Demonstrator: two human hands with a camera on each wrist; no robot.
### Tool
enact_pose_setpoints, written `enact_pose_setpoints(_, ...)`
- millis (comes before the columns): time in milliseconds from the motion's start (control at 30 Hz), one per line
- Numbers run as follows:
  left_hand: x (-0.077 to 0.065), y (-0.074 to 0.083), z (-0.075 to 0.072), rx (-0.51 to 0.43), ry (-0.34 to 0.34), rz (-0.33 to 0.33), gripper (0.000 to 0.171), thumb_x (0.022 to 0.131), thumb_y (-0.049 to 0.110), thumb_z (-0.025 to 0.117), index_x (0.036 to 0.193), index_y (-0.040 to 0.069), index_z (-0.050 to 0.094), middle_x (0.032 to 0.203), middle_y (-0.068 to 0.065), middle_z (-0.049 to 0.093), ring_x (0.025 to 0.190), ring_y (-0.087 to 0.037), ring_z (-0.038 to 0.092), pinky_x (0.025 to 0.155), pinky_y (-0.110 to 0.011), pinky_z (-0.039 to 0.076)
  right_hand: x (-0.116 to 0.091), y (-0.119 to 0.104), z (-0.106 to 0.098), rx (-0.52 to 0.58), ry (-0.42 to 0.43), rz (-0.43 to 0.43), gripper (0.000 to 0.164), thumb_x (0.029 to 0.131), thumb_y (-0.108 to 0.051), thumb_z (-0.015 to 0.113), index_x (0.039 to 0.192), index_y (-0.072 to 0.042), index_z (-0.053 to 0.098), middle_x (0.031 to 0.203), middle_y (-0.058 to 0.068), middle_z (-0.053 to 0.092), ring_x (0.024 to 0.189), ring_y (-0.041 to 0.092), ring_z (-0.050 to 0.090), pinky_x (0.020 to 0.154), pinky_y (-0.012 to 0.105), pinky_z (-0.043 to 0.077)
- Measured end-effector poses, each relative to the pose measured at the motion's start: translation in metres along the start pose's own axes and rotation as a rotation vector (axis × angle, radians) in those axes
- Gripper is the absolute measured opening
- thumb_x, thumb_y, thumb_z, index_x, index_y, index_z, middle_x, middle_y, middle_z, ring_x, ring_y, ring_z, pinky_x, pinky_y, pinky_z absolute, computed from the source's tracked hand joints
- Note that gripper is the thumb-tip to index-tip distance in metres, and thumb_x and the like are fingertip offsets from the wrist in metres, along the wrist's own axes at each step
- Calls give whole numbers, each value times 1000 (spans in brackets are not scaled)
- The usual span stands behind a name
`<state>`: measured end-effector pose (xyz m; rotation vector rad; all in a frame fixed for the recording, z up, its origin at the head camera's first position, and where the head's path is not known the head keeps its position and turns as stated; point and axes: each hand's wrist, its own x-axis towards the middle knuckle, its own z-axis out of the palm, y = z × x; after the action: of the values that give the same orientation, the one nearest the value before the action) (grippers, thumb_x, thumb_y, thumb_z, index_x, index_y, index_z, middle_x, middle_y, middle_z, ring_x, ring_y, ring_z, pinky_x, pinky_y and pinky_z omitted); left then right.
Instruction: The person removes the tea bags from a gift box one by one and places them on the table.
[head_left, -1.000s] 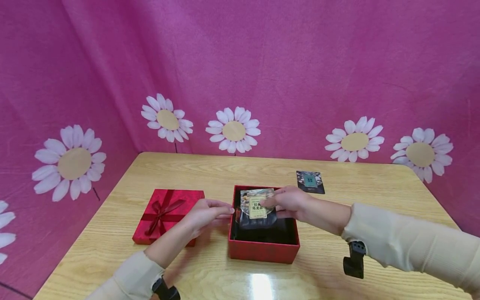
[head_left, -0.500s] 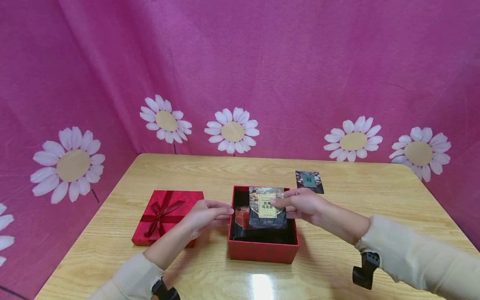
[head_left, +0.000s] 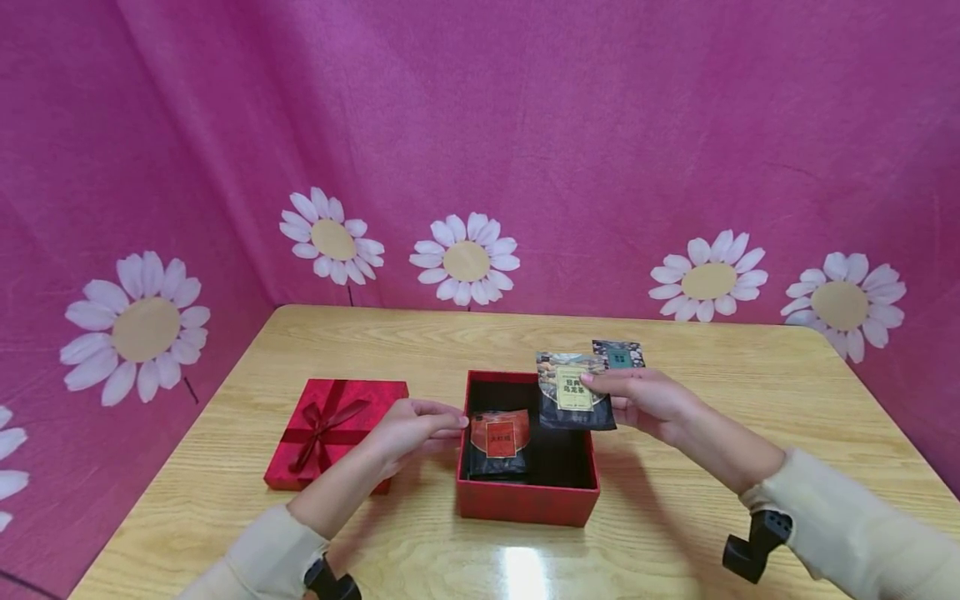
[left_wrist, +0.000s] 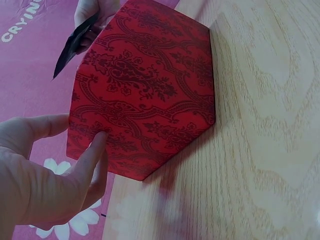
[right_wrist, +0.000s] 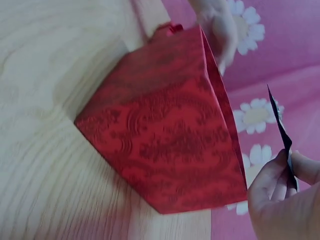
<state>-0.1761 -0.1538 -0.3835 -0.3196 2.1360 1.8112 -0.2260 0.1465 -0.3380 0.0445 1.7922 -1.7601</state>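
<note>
My right hand (head_left: 660, 402) pinches a dark tea packet (head_left: 573, 396) with a cream label, thumb on its front. It is held over the right back part of an open red gift box (head_left: 528, 505). In the right wrist view the packet (right_wrist: 281, 125) shows edge-on, above the rim. My left hand (head_left: 412, 429) holds the box's left wall; in the left wrist view one finger of that hand (left_wrist: 55, 175) reaches over the rim and others press the patterned outside. Inside the box, at the left, lies a tea packet with a red label (head_left: 500, 440).
A red lid (head_left: 360, 429) with a ribbon bow lies left of the box. Another dark tea packet (head_left: 617, 353) with a green label lies on the wooden table (head_left: 420, 337) behind my right hand, partly covered. A pink curtain (head_left: 570, 150) with daisies hangs behind.
My right hand has lifted the cream-labelled tea packet up out of the box and carried it rightward, uncovering the red-labelled one. My left hand has stayed at the box's left wall.
</note>
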Motion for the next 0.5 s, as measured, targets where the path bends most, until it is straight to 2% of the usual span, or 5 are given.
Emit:
enact_pose_setpoints(100,1,1,0,15,7,-20,33,87,20,69,114,0,67,113,-13,70,95,-19,71,95,-39,55,0,1,-11,61,5,-11,29,91,-24,66,112,-4,65,86,-7,72,80,5,68,77,20,59)
enact_pose_setpoints(167,1,1,0,21,12,-27,32,88,20,69,113,2,68,112,-12,71,95,-19,71,95,-39,55,1,3,-19,104,2,-21,12,91,-23,65,95,-13,70,86,-6,71,80,5,69,77,20,59)
enact_pose_setpoints(233,1,2,0,26,13,-26,31,88,20,69,113,2,68,111,-12,71,95,-18,71,94,-38,56,2,6,-27,122,3,-29,10,92,-22,64,85,-18,70,85,-7,71,79,5,68,76,20,59)
enact_pose_setpoints(500,0,1,0,13,-1,-13,32,88,19,69,113,0,67,112,-15,71,94,-18,71,93,-37,56,2,18,-53,136,32,-52,12,93,-23,62,84,-19,68,85,-8,71,80,5,68,76,21,58)
